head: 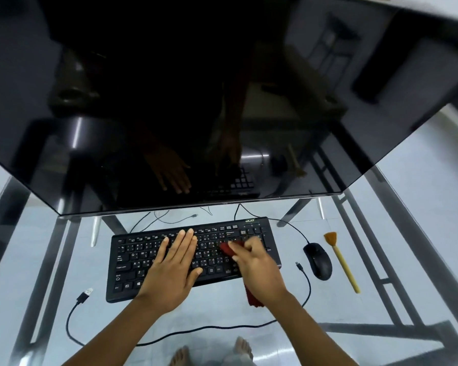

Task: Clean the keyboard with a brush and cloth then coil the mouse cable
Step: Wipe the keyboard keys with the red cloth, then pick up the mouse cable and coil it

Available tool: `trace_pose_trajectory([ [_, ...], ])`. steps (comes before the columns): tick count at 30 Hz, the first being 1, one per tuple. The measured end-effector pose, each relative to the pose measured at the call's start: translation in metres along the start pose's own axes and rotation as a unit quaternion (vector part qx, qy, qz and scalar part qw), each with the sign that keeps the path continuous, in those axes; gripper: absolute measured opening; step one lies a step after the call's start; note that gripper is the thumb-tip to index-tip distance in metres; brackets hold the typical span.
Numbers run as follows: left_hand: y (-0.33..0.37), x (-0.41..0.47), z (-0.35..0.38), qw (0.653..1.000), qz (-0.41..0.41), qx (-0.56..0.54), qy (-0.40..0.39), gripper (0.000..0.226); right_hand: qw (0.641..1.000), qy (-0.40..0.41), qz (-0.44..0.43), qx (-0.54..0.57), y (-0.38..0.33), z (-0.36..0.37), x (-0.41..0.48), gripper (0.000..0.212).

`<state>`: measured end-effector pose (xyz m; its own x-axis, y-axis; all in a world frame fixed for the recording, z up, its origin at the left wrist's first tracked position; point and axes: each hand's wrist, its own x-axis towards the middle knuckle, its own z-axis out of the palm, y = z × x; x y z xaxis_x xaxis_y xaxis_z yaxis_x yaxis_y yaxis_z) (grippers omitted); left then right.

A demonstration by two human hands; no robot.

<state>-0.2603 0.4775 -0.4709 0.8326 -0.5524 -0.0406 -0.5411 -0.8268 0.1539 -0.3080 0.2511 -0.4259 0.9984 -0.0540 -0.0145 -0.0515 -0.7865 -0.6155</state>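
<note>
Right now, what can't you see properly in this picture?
Head view:
- Middle keys of the keyboard: covered by the left hand and right hand.
- Most of the red cloth: under the right hand.
- Right hand's fingertips: motion-blurred.
- Cables: far ends hidden behind the monitor.

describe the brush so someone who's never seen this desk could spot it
Find the black keyboard on the glass desk, then the black mouse to its right. The brush lies just right of the mouse, apart from it: a thin yellow stick with orange fan bristles, unlike its black neighbours.
</note>
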Motion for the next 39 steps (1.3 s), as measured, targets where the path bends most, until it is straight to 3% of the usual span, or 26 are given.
trace_pose_trajectory([
  [1,0.003,0.000,-0.002,1.000,-0.004,-0.002,0.002,0.066,1.000,0.008,0.023,0.004,0.011,-0.009,0.002,0.069],
  [3,0.017,0.006,-0.007,1.000,0.007,-0.011,0.005,0.066,0.998,0.038,0.038,-0.034,0.023,-0.033,0.001,0.041],
  [5,0.039,0.019,-0.014,0.999,0.033,-0.020,0.009,0.066,0.993,0.078,0.051,-0.066,0.042,-0.059,0.000,0.028],
  [8,0.087,0.047,-0.024,0.997,0.061,-0.036,0.007,0.065,0.987,0.085,0.089,-0.106,0.073,-0.095,-0.006,0.029],
  [11,0.132,0.074,-0.029,0.995,0.088,-0.044,-0.001,0.065,0.980,0.106,0.153,-0.074,0.102,-0.137,-0.010,0.020],
  [14,0.169,0.094,-0.029,0.993,0.110,-0.046,-0.006,0.065,0.982,0.092,0.125,-0.107,0.130,-0.168,-0.014,0.028],
  [17,0.196,0.110,-0.028,0.992,0.116,-0.055,-0.020,0.066,0.969,0.109,0.191,-0.109,0.167,-0.190,-0.013,0.029],
  [22,0.228,0.138,-0.027,0.991,0.103,-0.072,-0.032,0.067,0.963,0.100,0.223,-0.118,0.208,-0.209,-0.010,0.030],
  [27,0.245,0.146,-0.014,0.993,0.086,-0.053,-0.067,0.068,0.960,0.061,0.267,-0.052,0.236,-0.200,-0.009,0.022],
  [30,0.248,0.144,-0.009,0.992,0.080,-0.054,-0.078,0.069,0.961,0.031,0.263,-0.083,0.249,-0.188,-0.013,0.027],
  [34,0.242,0.138,-0.009,0.992,0.065,-0.064,-0.089,0.066,0.948,0.121,0.141,-0.258,0.249,-0.180,-0.011,0.033],
  [39,0.210,0.122,-0.015,0.994,0.036,-0.065,-0.075,0.069,0.967,0.114,0.039,-0.223,0.194,-0.153,0.014,0.041],
])
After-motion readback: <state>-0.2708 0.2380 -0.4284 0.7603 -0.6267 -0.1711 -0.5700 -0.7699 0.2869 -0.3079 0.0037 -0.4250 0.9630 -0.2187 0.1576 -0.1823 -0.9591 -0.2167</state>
